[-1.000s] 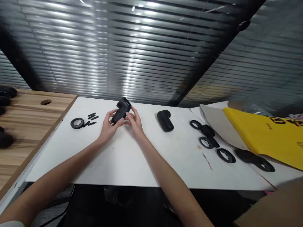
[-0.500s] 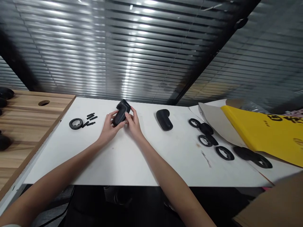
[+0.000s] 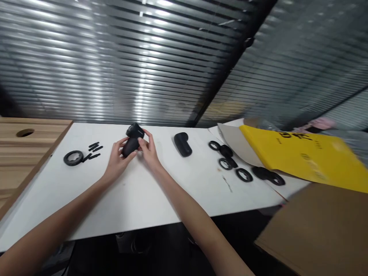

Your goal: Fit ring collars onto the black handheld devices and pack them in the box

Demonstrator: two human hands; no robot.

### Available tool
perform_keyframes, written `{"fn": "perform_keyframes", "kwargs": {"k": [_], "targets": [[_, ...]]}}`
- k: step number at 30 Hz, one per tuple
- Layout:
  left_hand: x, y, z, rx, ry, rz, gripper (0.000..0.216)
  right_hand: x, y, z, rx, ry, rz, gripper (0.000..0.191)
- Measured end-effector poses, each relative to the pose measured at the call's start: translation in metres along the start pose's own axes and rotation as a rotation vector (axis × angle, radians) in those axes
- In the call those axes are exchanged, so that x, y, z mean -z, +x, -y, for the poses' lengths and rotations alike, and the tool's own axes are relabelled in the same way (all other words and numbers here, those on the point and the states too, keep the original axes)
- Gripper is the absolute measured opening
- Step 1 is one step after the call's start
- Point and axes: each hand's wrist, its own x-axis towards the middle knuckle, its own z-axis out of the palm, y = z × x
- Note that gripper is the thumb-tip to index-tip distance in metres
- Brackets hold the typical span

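My left hand (image 3: 116, 161) was curled around the lower body of the black handle piece (image 3: 131, 141), fingers wrapped under it and thumb on top, so it was closed on that part. My right hand (image 3: 148, 151) met it from the other side, fingertips pinched at the blocky upper end, only partly closed. The piece sat between both hands, tilted with its head up and away from me, lifted just off the white table (image 3: 161, 191).

I judged the work at the head of the piece went best with the left hand as the fixed clamp and the right doing the fine fingertip work, keeping the piece low over the table so a slip cost little.

To my left lay a black ring (image 3: 73, 157) and small black strips (image 3: 94, 150) just beside it. To my right lay a second black handle (image 3: 182, 144), then more rings (image 3: 244, 175), a yellow sheet (image 3: 301, 159) and a cardboard box (image 3: 316, 226).
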Motion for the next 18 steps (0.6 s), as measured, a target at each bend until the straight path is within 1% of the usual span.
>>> {"fn": "perform_keyframes", "kwargs": {"k": [5,8,11,14,16,18], "targets": [[0.002,-0.002,-0.003,0.031,0.088,-0.006,0.076,-0.003,-0.001,0.001,-0.025,0.042,0.012,0.075],[0.001,-0.001,-0.011,-0.006,0.162,-0.080,0.074,-0.003,-0.001,0.000,-0.047,0.069,-0.007,0.073],[0.000,-0.001,-0.020,-0.086,0.258,-0.157,0.071,-0.005,-0.003,-0.002,-0.105,0.080,-0.018,0.079],[0.000,-0.002,-0.027,-0.229,0.312,-0.177,0.062,-0.007,-0.007,0.000,-0.197,0.060,0.020,0.082],[0.000,-0.004,-0.030,-0.349,0.332,-0.141,0.051,-0.008,-0.009,0.005,-0.231,0.052,0.018,0.081],[0.002,-0.006,-0.030,-0.421,0.335,-0.038,0.044,-0.007,-0.008,0.013,-0.262,0.061,0.000,0.082]]}}
